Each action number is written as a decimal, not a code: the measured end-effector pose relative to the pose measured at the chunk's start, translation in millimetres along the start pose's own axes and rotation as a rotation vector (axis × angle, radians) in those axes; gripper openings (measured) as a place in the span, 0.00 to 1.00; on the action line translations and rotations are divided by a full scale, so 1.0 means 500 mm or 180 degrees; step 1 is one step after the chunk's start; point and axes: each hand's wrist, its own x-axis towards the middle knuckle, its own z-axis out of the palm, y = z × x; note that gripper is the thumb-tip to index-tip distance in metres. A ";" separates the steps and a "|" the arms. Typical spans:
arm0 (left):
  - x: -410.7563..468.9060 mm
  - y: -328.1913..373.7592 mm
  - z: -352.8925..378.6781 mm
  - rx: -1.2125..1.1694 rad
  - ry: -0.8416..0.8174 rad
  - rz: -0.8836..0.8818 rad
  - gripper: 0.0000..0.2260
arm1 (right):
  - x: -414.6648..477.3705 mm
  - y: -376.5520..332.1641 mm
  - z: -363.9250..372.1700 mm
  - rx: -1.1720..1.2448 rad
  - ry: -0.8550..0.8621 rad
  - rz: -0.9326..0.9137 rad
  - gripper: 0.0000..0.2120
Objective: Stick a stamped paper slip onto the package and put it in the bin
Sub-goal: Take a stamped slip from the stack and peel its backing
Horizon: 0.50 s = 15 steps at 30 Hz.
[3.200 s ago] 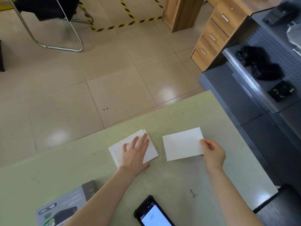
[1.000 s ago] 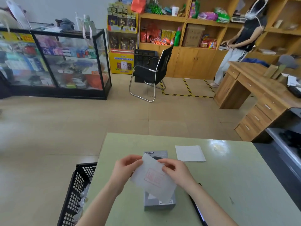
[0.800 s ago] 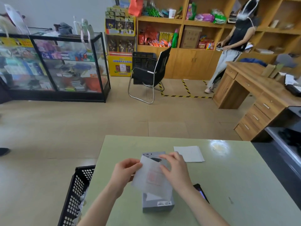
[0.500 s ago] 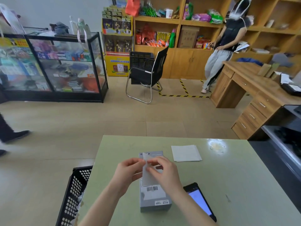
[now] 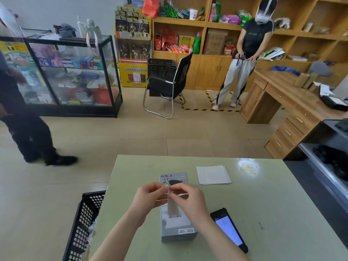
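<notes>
A grey package box (image 5: pixel 177 226) lies flat on the green table (image 5: pixel 263 200) with a barcode label on its top. Just above it I hold the paper slip (image 5: pixel 172 207), turned edge-on and hanging down. My left hand (image 5: pixel 148 196) and my right hand (image 5: pixel 188 198) both pinch its top corner, fingertips almost touching. The slip's stamped face is not visible from here. A black mesh bin (image 5: pixel 84 223) stands on the floor against the table's left edge, with crumpled white paper inside.
A small stack of white slips (image 5: pixel 212 175) lies at the table's far side. A black handheld scanner (image 5: pixel 228 229) with a lit screen rests right of the box. A person (image 5: pixel 28 117) walks at left; another person (image 5: pixel 244 59) stands by the shelves. A wooden desk (image 5: pixel 293 102) is at right.
I picked a slip off the table, turned toward the box and brought it over it. In the last second the slip turned from flat-on to edge-on, my fingers closing together at its top.
</notes>
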 end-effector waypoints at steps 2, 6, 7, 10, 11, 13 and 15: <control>0.000 -0.001 0.001 0.0217 -0.0034 0.0046 0.05 | 0.001 -0.001 -0.001 0.0153 -0.0017 0.0149 0.05; 0.000 -0.003 0.008 0.0521 0.0063 0.0216 0.06 | 0.002 0.000 -0.001 0.0416 0.0005 0.0328 0.05; 0.000 -0.004 0.009 0.0606 0.0094 0.0272 0.06 | 0.003 0.001 -0.001 0.0468 0.0026 0.0345 0.05; -0.002 -0.007 0.011 0.0841 0.0138 0.0409 0.07 | 0.005 0.004 -0.003 0.0603 0.0036 0.0434 0.03; -0.002 -0.008 0.011 0.0917 0.0142 0.0446 0.08 | 0.005 0.004 -0.004 0.0632 0.0021 0.0472 0.02; -0.003 -0.010 0.011 0.1064 0.0144 0.0526 0.08 | 0.005 0.006 -0.006 0.0675 0.0010 0.0527 0.02; -0.003 -0.010 0.011 0.1213 0.0139 0.0612 0.08 | 0.005 0.008 -0.006 0.0681 0.0030 0.0565 0.01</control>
